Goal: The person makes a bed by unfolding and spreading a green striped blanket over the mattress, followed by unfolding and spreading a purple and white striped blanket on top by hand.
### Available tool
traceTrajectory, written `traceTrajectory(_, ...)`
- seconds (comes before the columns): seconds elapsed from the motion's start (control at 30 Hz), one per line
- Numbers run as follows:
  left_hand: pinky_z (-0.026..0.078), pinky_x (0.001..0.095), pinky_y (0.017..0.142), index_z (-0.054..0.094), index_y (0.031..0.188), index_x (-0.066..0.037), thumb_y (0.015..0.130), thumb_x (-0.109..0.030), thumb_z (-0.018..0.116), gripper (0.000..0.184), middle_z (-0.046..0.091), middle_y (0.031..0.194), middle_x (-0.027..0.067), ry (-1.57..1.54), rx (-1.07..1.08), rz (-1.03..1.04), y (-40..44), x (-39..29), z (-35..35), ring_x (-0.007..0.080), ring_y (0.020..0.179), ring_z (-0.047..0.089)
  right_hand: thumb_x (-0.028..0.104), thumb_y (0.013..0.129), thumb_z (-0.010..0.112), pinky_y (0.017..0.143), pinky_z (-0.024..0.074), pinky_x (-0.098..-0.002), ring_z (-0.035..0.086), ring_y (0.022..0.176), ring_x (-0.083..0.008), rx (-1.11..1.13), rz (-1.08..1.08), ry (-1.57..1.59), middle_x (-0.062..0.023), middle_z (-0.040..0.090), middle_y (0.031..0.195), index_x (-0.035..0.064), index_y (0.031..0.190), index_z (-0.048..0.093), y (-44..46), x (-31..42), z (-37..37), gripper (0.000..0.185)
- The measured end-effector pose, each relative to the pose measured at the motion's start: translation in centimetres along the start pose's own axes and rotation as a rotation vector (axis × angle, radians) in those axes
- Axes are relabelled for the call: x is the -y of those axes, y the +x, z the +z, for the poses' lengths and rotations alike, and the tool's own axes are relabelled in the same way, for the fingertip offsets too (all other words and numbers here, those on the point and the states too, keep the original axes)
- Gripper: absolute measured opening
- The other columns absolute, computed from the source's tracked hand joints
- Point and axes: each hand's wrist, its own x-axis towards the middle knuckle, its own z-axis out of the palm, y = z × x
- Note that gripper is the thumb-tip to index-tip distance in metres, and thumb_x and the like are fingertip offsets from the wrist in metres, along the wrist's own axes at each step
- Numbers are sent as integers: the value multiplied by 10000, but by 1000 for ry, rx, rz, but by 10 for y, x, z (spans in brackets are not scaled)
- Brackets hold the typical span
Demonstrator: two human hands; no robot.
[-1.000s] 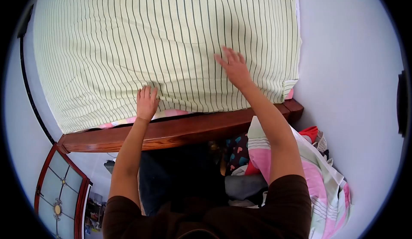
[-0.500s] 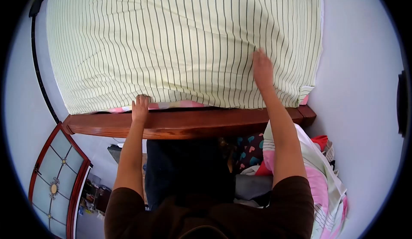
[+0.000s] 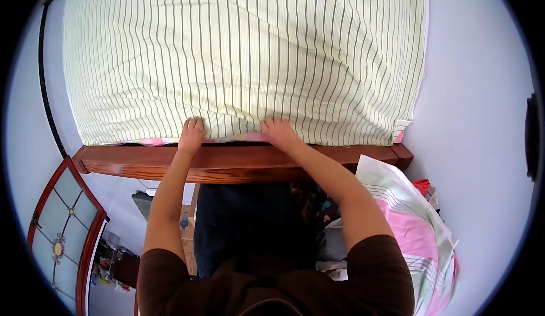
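At far left we have the glass-paned door, and across the view from there runs the dark red wooden rail, with the striped sheet spread over the bed just beyond it. We see fine creases in the cloth beyond our left hand, so working this edge well would, in our judgement, call for light, even pressure and a pull along the stripes. That hand lies on the sheet's near edge, back upward, fingers pointing away from us and bent at the tips, the forearm reaching nearly straight over the rail; whether it pinches the cloth, we cannot tell. Between our hands a strip of pink underlayer shows below the hem, and we would take care to keep the two layers apart by feel. Our right hand touches the same edge, fingers curled down, its forearm slanting inward from a bent elbow; its grip is hidden from us too. Farther right, long folds fan toward the sheet's corner, which we would avoid dragging askew, and below it hangs the pink-and-white bedding, near the wall.
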Motion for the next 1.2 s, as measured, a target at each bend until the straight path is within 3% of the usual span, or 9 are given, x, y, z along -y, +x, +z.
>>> traceTrajectory(0.07, 295, 414, 1018, 605, 893, -105, 795, -122, 511, 137, 473, 1226, 54, -40, -32, 102, -23, 2, -17, 264, 1178, 412, 192, 747, 564, 648, 468, -379, 552, 811, -264, -67, 27, -42, -101, 528, 937, 78, 939, 537, 4, 22, 13, 225)
traceTrajectory(0.17, 258, 425, 1050, 602, 890, -113, 792, -123, 519, 129, 447, 1286, 13, -150, 277, 157, -55, 13, -30, 236, 1257, 346, 142, 736, 549, 696, 457, -380, 553, 822, -257, 107, 51, 6, -99, 537, 953, 81, 938, 539, 9, 42, 35, 212)
traceTrajectory(0.23, 367, 411, 938, 578, 875, -95, 783, -117, 525, 109, 563, 1101, 91, -401, 246, 163, -66, 26, -15, 279, 1109, 480, 130, 742, 545, 735, 448, -383, 552, 837, -254, 346, -1, 30, -101, 541, 979, 80, 942, 539, 6, 46, 45, 206)
traceTrajectory(0.33, 439, 420, 719, 540, 869, -74, 791, -132, 520, 100, 608, 826, 174, -690, 440, 12, -61, 37, -18, 369, 820, 569, 105, 785, 505, 780, 434, -387, 530, 928, -267, 195, 150, 120, -111, 531, 1063, 73, 949, 570, -4, 60, 32, 180)
traceTrajectory(0.63, 441, 414, 810, 579, 1011, -106, 835, -304, 461, 289, 621, 974, 169, -604, 382, -78, -40, 20, 23, 354, 932, 571, 217, 884, 444, 860, 437, -422, 515, 1063, -302, 795, 356, 288, -130, 560, 1134, 103, 1098, 576, -14, 88, -13, 276)
traceTrajectory(0.73, 343, 412, 983, 478, 1267, -184, 875, -439, 397, 475, 522, 1237, 106, -609, 491, -123, -66, -1, -11, 281, 1153, 478, 260, 901, 444, 871, 433, -422, 541, 1032, -323, 669, 383, 418, -140, 586, 1107, 71, 1165, 535, -12, 113, -37, 337)
traceTrajectory(0.83, 308, 446, 1005, 467, 1274, -155, 871, -526, 371, 556, 467, 1302, 90, -582, 264, -97, -107, -13, -22, 293, 1181, 443, 267, 900, 431, 913, 400, -415, 500, 1083, -322, 430, 448, 634, -151, 553, 1160, 75, 1177, 535, -19, 147, -53, 353)
traceTrajectory(1.03, 338, 404, 989, 551, 1182, -120, 854, -438, 491, 460, 511, 1241, 142, -639, -97, 17, -185, 20, -20, 308, 1157, 456, 256, 891, 475, 896, 415, -404, 523, 1053, -308, 212, 461, 714, -134, 570, 1144, 69, 1166, 539, -54, 209, -100, 339)
traceTrajectory(1.2, 433, 408, 878, 572, 1136, -96, 841, -365, 527, 401, 585, 1102, 180, -665, 42, -214, -270, 63, -59, 344, 1022, 547, 254, 884, 483, 879, 425, -408, 537, 1036, -309, 171, 545, 799, -138, 587, 1106, 73, 1137, 557, -109, 251, -126, 320)
